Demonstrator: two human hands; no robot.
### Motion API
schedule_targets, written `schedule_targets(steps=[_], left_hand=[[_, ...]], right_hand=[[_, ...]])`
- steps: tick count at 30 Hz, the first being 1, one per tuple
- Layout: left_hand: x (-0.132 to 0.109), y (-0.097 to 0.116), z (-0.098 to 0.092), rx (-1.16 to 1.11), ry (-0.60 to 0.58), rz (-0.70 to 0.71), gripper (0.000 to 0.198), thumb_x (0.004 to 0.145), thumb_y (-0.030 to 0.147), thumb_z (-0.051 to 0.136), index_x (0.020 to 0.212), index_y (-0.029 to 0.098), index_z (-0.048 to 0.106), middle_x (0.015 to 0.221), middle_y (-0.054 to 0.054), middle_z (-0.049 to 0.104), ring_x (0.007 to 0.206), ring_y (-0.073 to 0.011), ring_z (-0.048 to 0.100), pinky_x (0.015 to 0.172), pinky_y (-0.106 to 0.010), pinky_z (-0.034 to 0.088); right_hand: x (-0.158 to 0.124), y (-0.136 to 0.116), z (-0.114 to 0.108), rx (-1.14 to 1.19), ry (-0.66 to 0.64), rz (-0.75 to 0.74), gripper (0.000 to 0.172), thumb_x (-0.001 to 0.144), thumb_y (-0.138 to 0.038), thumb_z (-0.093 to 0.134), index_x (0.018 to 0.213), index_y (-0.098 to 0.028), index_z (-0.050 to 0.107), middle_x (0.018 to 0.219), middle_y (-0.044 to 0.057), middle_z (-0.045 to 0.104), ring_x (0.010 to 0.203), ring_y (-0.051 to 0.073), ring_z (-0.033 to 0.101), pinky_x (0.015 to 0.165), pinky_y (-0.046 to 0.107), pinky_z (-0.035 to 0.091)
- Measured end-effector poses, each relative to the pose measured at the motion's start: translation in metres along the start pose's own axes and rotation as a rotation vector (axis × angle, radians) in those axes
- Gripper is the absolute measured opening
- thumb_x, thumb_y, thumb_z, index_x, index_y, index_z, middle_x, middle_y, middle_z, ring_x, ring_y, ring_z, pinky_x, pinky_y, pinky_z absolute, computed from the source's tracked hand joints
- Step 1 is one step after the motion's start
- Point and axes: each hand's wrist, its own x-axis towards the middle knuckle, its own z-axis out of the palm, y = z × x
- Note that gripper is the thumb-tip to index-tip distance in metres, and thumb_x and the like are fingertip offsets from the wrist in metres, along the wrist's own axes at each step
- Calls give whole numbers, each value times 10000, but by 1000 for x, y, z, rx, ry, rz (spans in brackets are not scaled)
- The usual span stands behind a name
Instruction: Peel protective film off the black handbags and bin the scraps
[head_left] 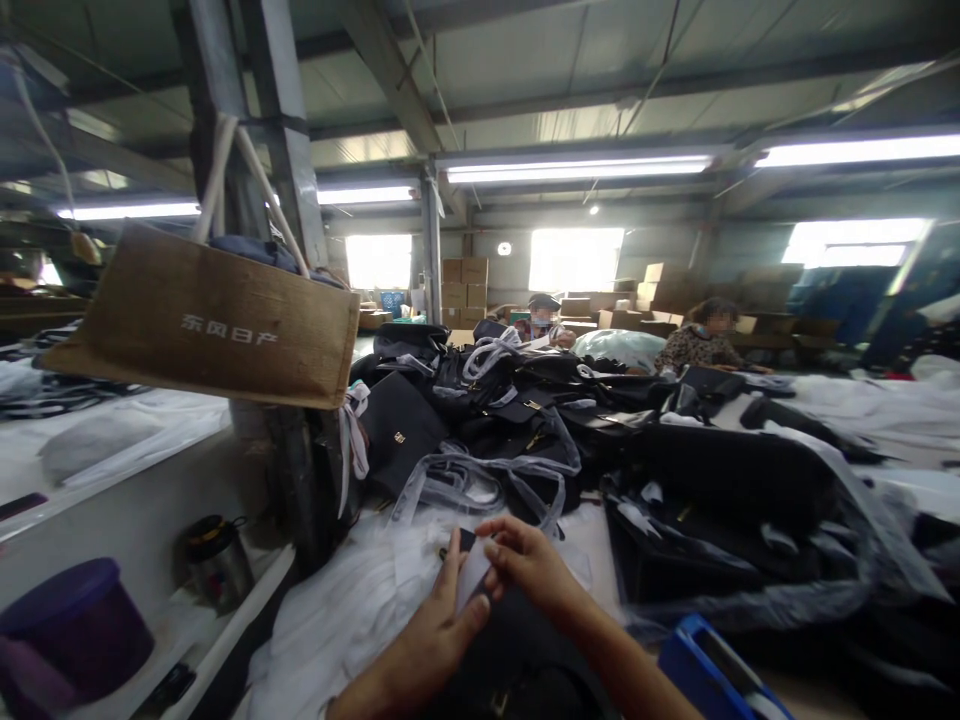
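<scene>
Low in the middle of the head view, my left hand (448, 622) is closed on a small white sheet (472, 574), its thumb and fingers on either side. My right hand (523, 562) pinches the upper right part of the same sheet. A small dark piece (466, 540) shows at the fingertips; what it is cannot be made out. Below both hands lies a black bag (517, 655) with a gold-coloured fitting. Thin white wrapping (360, 600) spreads to the left of my hands.
Black bags (735, 470) and clear plastic strips pile up ahead. A brown bag (217, 315) hangs from a post at left. A blue box (712, 670) stands lower right; a purple container (75, 630) and a flask (219, 565) sit lower left. Two people are beyond the pile.
</scene>
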Motion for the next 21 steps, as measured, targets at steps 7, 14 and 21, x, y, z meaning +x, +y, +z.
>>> schedule_targets(steps=[7, 14, 21], left_hand=[[15, 24, -24, -690, -257, -70, 487, 932, 547, 404, 922, 125, 648, 959, -104, 662, 759, -162, 616, 718, -286, 472], [20, 9, -14, -723, -238, -50, 386, 949, 465, 430, 912, 121, 601, 897, -71, 609, 647, -95, 509, 583, -217, 391], [25, 2, -25, -821, -373, -142, 305, 899, 436, 551, 1039, 165, 561, 906, -35, 567, 635, -77, 494, 574, -202, 385]], right_hand=[[0, -17, 5, -68, -105, -61, 407, 820, -511, 625, 1027, -167, 556, 578, -47, 616, 453, 116, 560, 494, 251, 468], [3, -11, 7, -96, -84, -81, 360, 838, -487, 611, 1023, -182, 563, 631, -55, 584, 493, 114, 570, 482, 241, 471], [5, -4, 6, -89, -115, -85, 352, 855, -480, 605, 1040, -185, 558, 682, -28, 635, 523, 124, 592, 512, 252, 477]])
